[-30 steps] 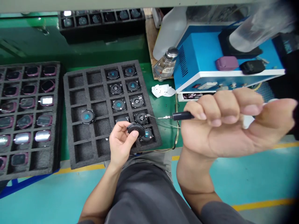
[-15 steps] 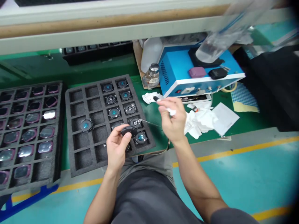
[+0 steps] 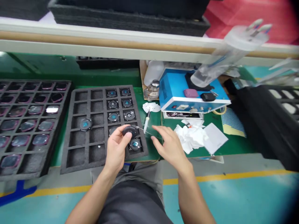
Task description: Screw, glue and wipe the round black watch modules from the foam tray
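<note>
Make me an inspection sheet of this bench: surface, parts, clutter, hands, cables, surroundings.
Surface: green tabletop, showing between items.
Job's things: foam tray holding round watches; pen lying right of it.
Clutter: crumpled white tissues near the blue box.
Hands: left hand grips a black round piece above the tray; right hand open near the pen.
Cables: yellow loop beside the box.
Surroundings: second tray left; shelf above.

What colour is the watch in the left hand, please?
The watch is black, in the head view.
</note>
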Available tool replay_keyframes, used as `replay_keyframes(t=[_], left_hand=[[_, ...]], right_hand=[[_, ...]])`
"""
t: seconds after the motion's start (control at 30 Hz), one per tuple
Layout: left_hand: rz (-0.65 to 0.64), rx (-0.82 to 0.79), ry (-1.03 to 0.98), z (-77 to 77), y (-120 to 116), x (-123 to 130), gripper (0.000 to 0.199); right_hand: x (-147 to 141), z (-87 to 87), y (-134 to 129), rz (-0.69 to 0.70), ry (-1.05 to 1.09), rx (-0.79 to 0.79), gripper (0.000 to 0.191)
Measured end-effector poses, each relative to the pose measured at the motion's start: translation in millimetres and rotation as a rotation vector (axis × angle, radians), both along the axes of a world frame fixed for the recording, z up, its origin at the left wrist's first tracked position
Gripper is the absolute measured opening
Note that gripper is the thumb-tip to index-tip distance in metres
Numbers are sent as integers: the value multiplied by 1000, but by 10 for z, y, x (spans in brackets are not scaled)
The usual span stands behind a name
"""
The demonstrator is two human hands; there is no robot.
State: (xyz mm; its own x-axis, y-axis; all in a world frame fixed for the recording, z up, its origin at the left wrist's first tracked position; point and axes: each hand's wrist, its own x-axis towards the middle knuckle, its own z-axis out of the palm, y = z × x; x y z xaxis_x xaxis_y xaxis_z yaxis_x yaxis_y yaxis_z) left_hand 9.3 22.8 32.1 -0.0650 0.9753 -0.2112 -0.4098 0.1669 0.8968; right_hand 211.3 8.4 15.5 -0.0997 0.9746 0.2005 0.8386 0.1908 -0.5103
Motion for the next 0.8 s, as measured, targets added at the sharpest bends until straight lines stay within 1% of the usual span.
replay_keyframes(t=[0.1,0.2,0.33,0.43,0.53,0.6,0.67,0.73,0.8], left_hand=[[-3,31,7,-28,-16,16,27],[0,66,50,-81,-24,24,27],[17,81,84,-146,-35,15,26],[63,55,38,-140,-37,-1,26],[126,-9,-60,-91,-28,-17,30],[164,-42,-108,-57,-15,-24,33],[185,-60,-138,-33,1,-27,34],[191,-71,-169,-19,16,-25,34],[184,-86,-194,-4,29,-16,35]], right_hand=[[-16,-45,-52,-13,-42,-2,32],[-66,-61,-25,-31,-63,8,30],[-98,-19,-7,64,-143,-71,26],[-57,29,-65,82,-89,-70,25],[31,115,-151,2,8,50,21],[96,195,-211,-75,20,201,16],[146,273,-287,-159,-13,365,12],[164,320,-397,-195,-25,458,18],[132,313,-541,-234,15,492,28]])
